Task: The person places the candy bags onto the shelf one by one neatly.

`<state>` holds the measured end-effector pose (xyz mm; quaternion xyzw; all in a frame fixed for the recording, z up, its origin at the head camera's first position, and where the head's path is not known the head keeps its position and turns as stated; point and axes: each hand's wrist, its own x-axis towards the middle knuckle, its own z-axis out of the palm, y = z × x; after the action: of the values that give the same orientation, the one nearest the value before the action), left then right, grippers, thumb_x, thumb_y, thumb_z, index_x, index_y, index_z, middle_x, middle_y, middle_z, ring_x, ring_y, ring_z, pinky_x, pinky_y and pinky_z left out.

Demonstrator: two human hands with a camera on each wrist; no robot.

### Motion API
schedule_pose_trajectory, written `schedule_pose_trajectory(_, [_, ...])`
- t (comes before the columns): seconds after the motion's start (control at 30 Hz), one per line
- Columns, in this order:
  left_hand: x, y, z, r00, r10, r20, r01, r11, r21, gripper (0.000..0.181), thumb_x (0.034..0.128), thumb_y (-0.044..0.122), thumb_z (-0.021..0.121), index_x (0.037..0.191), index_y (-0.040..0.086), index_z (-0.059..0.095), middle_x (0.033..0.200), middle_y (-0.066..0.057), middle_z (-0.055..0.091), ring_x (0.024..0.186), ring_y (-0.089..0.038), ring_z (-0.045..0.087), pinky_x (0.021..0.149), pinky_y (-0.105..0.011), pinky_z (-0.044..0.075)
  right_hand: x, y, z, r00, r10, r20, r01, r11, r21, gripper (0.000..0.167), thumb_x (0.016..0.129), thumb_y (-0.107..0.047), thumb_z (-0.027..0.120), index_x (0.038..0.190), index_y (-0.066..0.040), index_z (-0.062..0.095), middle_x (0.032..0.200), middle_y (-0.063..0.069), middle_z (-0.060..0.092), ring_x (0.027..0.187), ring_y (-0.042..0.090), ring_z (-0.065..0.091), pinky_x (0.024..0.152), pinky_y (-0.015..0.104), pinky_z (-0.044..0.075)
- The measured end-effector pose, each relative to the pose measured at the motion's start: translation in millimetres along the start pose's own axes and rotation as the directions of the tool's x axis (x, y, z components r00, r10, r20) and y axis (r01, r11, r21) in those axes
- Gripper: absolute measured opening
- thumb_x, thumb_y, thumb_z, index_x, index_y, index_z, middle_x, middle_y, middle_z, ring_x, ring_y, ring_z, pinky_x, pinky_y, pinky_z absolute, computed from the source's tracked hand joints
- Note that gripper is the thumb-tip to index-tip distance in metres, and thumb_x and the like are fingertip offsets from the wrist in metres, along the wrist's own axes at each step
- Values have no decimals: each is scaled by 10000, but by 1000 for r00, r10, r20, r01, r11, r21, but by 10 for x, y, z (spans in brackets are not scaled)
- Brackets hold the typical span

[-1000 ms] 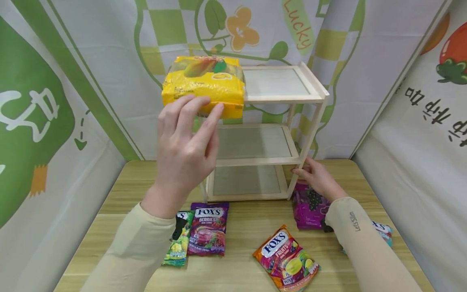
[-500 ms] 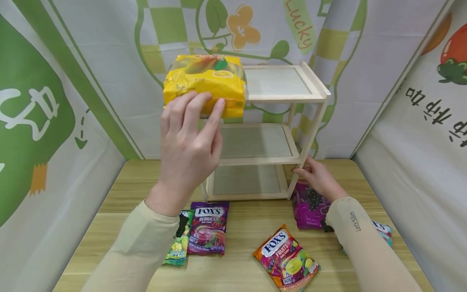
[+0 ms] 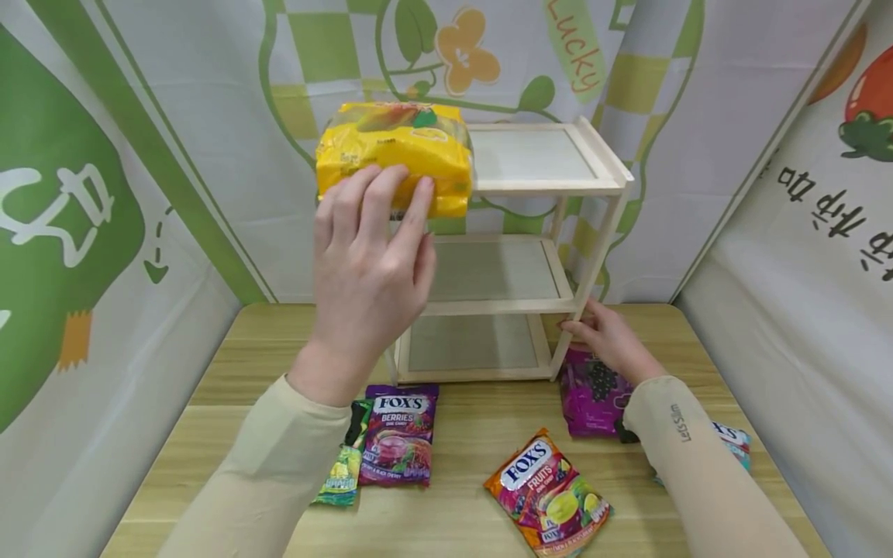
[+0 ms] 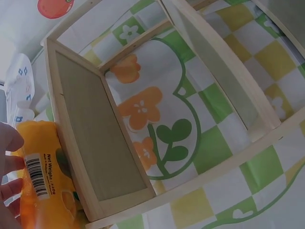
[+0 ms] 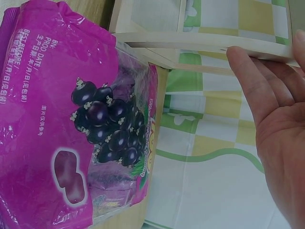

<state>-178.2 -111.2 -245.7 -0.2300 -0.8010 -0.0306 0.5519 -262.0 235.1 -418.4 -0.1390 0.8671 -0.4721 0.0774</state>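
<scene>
My left hand (image 3: 370,263) touches the near side of a yellow candy bag (image 3: 391,151) at the left end of the top tier of a wooden three-tier shelf (image 3: 530,308). In the left wrist view, fingertips (image 4: 14,164) press the bag's barcode side (image 4: 40,176); I see no thumb round it. The right hand (image 3: 614,341) holds the shelf's right front upright (image 3: 596,256) low down, fingers on one side and thumb on the other. Beside that hand stands a purple blackcurrant candy bag (image 5: 57,109), partly behind the wrist in the head view.
A purple Fox's Berries bag (image 3: 399,438) and a green bag (image 3: 342,477) lie front left of the shelf. An orange Fox's Fruits bag (image 3: 549,496) lies at front centre. A light blue bag (image 3: 732,446) is partly hidden by the right sleeve. Printed cloth walls surround the table (image 3: 446,519).
My left hand and the yellow bag have shifted slightly up and to the right, toward the shelf. The right hand stays on the upright, and the bags on the table have not moved.
</scene>
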Motion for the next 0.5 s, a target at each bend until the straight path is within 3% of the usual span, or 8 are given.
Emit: schedule_pose_trajectory(0.5, [69, -8, 64, 998, -38, 43, 36, 999, 41, 426, 1031, 250, 491, 1391, 63, 620, 1391, -180, 521, 1310, -383, 434, 1139, -530, 351, 7, 3, -1, 1000, -10, -13, 9, 1000, -16, 499, 1069, -163, 550, 1531, -53, 395, 1276, 302, 632, 1190, 453, 628, 915, 452, 603])
